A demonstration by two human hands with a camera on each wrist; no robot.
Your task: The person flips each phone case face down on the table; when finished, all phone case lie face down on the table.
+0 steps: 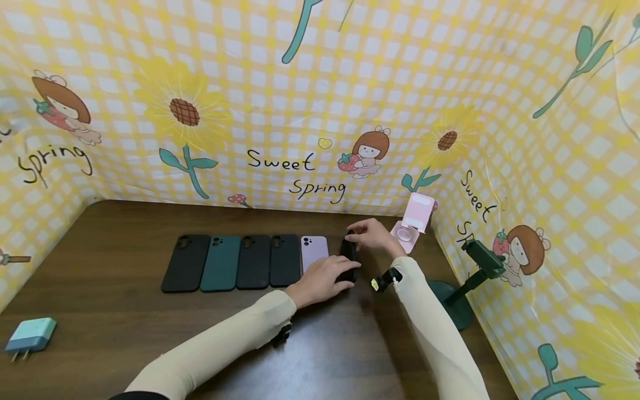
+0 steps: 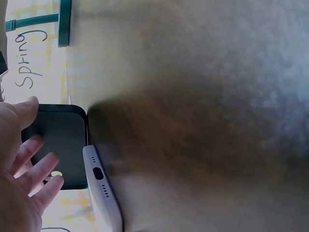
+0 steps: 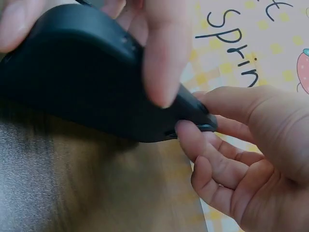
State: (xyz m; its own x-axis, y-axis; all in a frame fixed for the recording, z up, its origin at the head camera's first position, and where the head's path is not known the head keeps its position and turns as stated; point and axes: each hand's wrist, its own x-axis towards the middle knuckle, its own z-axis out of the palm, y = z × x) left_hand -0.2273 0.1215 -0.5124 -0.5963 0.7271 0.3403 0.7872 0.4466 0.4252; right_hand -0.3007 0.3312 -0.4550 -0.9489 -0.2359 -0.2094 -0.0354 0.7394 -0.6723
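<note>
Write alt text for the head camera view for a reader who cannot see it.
Two hands, the left hand and the right hand, grip a black phone case at the right end of a row of five cases on a brown table. A pink phone stand and a green stand sit to the right, a blue charger at the left.

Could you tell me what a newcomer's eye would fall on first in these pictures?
Probably the two hands at table centre: the left hand and right hand grip a black phone case between them. Left of it lies a neat row of cases, against a loud yellow sunflower backdrop.
</note>
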